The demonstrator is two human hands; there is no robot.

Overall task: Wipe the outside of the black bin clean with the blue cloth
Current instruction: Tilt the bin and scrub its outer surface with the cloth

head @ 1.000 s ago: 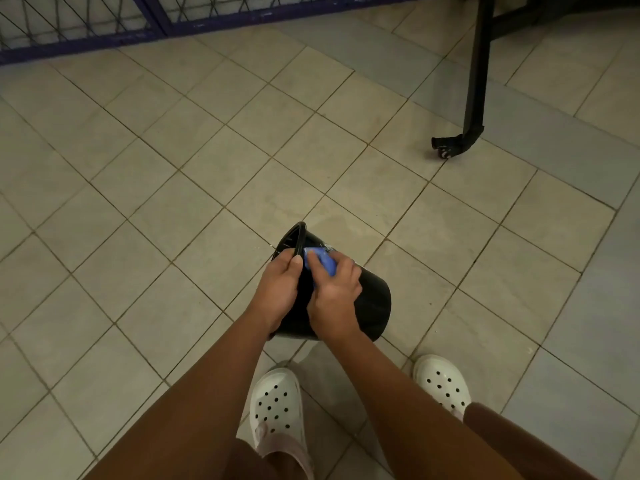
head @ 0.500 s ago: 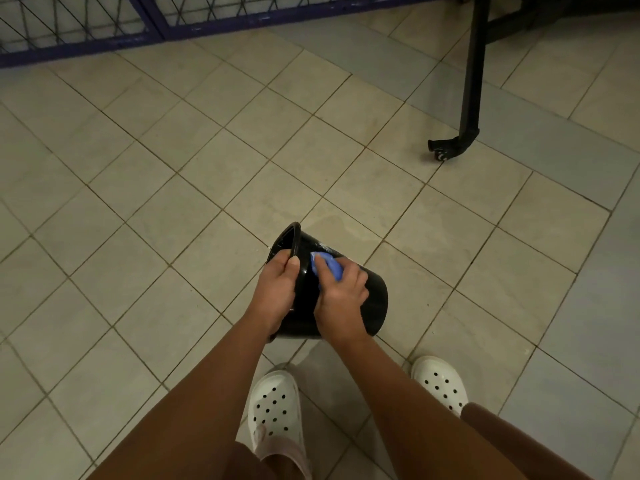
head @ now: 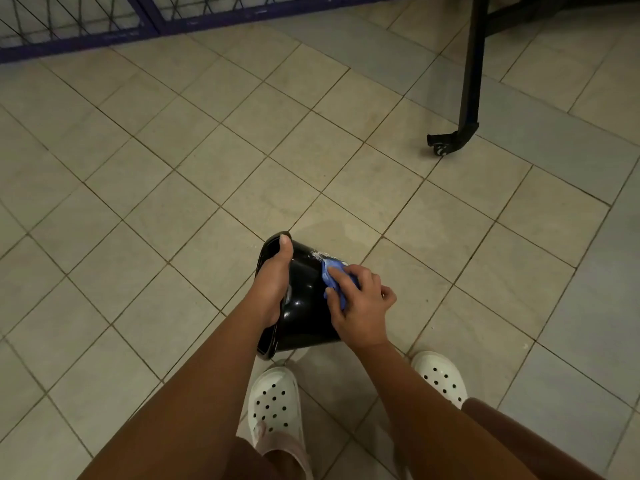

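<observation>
The black bin [head: 303, 306] lies tipped on its side above the tiled floor, its open mouth facing left. My left hand [head: 273, 282] grips the bin's rim, thumb along the top edge. My right hand [head: 360, 306] holds the blue cloth [head: 334, 277] and presses it against the bin's upper right side. A patch of white foam or residue [head: 317, 253] shows on the bin just above the cloth. Most of the cloth is hidden under my fingers.
My two white clogs [head: 275, 403] [head: 440, 375] stand just below the bin. A black metal leg with a caster [head: 450, 140] stands at upper right. A blue-framed wire fence [head: 104, 26] runs along the top left. A wet patch [head: 332, 226] marks the tile beyond the bin.
My right hand has slid the cloth rightward along the bin's side, away from the rim. My left hand has shifted higher on the rim, and the bin has turned slightly.
</observation>
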